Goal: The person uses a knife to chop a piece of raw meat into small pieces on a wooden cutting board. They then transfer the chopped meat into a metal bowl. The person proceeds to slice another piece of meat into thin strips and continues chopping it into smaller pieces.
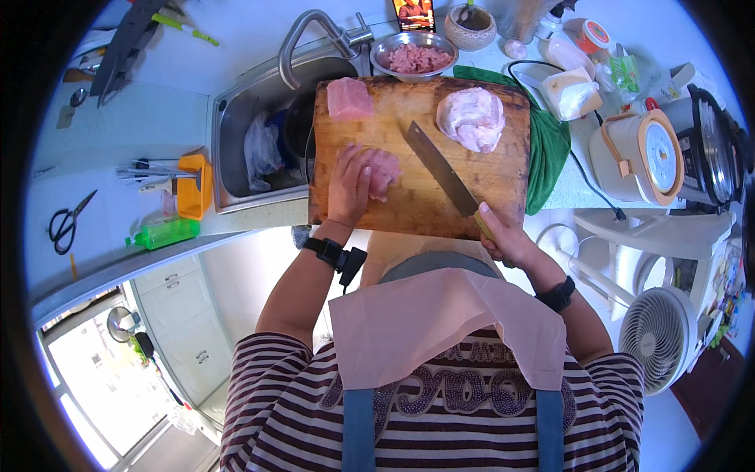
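Note:
On a wooden cutting board, my left hand rests against a piece of raw meat, its fingers over the left side. My right hand grips the handle of a cleaver at the board's lower right; the blade slants up and left over the board, apart from the meat. A flat block of pink meat lies at the top left of the board, and a larger pale piece of meat at the top right. Behind the board stands a metal bowl of cut meat.
Left of the board is a steel sink with a faucet, a plastic bag and a dark pan. A green cloth shows along the board's right edge. Further right, a cable runs near a white rice cooker.

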Available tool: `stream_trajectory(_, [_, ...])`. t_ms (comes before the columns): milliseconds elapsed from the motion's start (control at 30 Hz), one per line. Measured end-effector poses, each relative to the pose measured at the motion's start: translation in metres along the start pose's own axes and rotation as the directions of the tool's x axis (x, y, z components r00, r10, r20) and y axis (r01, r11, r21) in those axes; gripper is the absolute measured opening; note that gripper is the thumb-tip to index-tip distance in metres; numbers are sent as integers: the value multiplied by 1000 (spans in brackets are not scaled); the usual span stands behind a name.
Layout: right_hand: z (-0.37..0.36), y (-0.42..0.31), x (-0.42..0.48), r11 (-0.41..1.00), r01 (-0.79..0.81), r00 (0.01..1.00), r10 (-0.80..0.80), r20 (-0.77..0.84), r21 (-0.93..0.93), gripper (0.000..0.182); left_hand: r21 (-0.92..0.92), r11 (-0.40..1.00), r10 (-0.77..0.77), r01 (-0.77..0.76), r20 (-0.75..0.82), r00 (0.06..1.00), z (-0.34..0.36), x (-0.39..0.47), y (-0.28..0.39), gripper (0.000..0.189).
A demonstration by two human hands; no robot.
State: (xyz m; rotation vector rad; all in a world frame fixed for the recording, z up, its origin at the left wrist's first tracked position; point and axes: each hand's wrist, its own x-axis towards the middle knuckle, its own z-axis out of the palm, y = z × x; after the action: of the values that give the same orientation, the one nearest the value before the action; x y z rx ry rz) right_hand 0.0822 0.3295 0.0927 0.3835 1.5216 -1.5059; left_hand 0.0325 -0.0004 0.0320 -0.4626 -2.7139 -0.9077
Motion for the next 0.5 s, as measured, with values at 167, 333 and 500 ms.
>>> stream_trajectory(167, [3,1,-1,981,67,997,-74,-32,-183,65,-19,989,145,-145,-6,989,6,6,18,23])
stream_trajectory(333, [13,-8,-4,907,112,981,-166,-101,-405,64,0,983,181,-182,63,981,19,5,13,24])
stream_trajectory(500, [24,-15,3,760,266,929,-367,-54,-593,59,-21,972,234,-233,78,969,23,1,1,24])
